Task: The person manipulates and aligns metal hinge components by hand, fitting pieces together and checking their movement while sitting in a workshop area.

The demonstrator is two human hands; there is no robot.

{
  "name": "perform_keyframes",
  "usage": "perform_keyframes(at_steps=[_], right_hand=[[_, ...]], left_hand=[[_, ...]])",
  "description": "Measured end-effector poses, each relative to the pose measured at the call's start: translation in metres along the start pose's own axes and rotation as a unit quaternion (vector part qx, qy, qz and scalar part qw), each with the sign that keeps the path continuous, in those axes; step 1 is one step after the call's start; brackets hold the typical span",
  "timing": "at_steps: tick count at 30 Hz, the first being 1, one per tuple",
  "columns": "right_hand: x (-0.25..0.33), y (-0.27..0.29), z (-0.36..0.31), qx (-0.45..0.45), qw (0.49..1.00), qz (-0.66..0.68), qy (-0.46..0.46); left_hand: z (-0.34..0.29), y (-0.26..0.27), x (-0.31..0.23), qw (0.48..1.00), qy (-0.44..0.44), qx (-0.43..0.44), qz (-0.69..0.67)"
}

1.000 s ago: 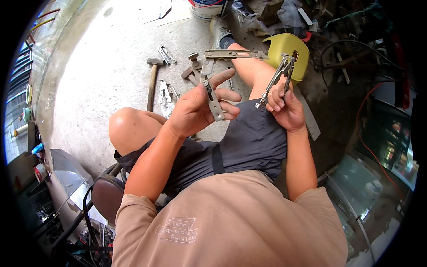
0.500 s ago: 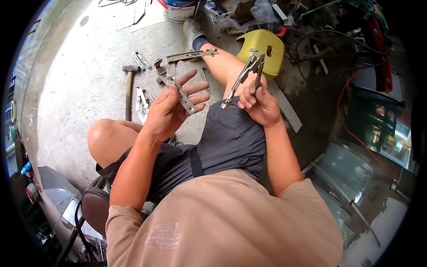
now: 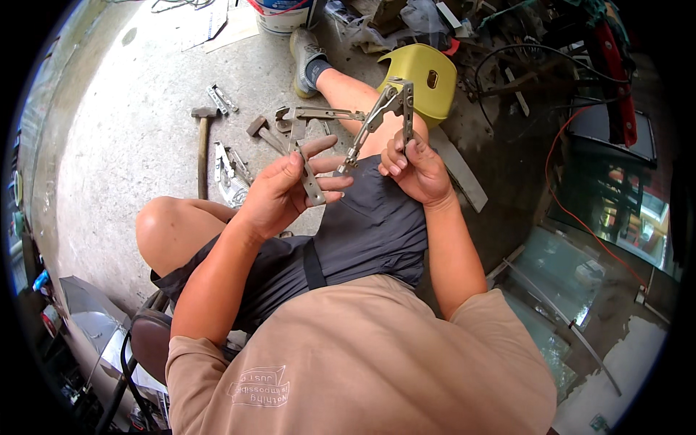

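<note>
In my left hand [image 3: 274,194] is a jointed metal hinge [image 3: 312,181], held between thumb and palm while the other fingers spread apart. One bar of it points back toward me; another long slotted arm reaches away to the right. My right hand [image 3: 420,174] pinches a second folding metal hinge [image 3: 373,118] upright by one bar. This one's linked arm slopes down to the left, its lower end close to my left fingertips. Whether that end touches them I cannot tell. Both hinges are up in the air over my lap.
A wooden-handled hammer [image 3: 203,148] lies on the concrete floor, and a second hammer [image 3: 258,127] is partly hidden. More metal hinges [image 3: 222,99] lie near them. Beyond my leg stand a yellow stool [image 3: 424,80] and a bucket [image 3: 284,17]. Glass panes [image 3: 558,272] lie at right.
My left hand has come lower and turned slightly, bringing its hinge down. The right hinge's linked arm has swung left toward my left fingers. The view has shifted a little.
</note>
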State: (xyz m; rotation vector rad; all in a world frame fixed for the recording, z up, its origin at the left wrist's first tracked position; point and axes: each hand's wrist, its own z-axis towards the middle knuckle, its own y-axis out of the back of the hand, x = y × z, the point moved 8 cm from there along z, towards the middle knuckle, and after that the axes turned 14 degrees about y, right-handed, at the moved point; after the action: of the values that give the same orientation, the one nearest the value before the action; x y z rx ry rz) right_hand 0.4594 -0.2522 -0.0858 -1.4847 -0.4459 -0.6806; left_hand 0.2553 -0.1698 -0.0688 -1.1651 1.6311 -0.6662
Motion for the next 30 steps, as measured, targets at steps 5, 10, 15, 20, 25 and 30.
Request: perform_keyframes(at_steps=[5, 10, 15, 20, 25, 30], right_hand=[[0.000, 0.000, 0.000, 0.013, 1.000, -0.006, 0.000], [-0.002, 0.003, -0.002, -0.004, 1.000, 0.005, -0.007], [-0.001, 0.005, 0.002, -0.041, 0.998, -0.048, 0.017], [0.005, -0.010, 0.009, -0.118, 0.904, -0.397, 0.104], [-0.011, -0.032, 0.026, -0.089, 0.865, -0.481, 0.113], [-0.037, -0.040, 0.028, -0.112, 0.940, -0.320, 0.035]], left_hand=[[0.001, -0.003, 0.001, 1.000, 0.004, -0.001, 0.001], [0.001, -0.004, 0.001, 1.000, 0.002, -0.006, -0.007], [0.002, -0.003, 0.001, 0.999, -0.004, -0.021, -0.030], [-0.003, -0.008, -0.009, 1.000, -0.022, 0.012, -0.017], [-0.010, -0.024, -0.009, 0.997, -0.016, 0.063, 0.041], [-0.012, -0.027, -0.014, 0.997, -0.037, 0.045, 0.050]])
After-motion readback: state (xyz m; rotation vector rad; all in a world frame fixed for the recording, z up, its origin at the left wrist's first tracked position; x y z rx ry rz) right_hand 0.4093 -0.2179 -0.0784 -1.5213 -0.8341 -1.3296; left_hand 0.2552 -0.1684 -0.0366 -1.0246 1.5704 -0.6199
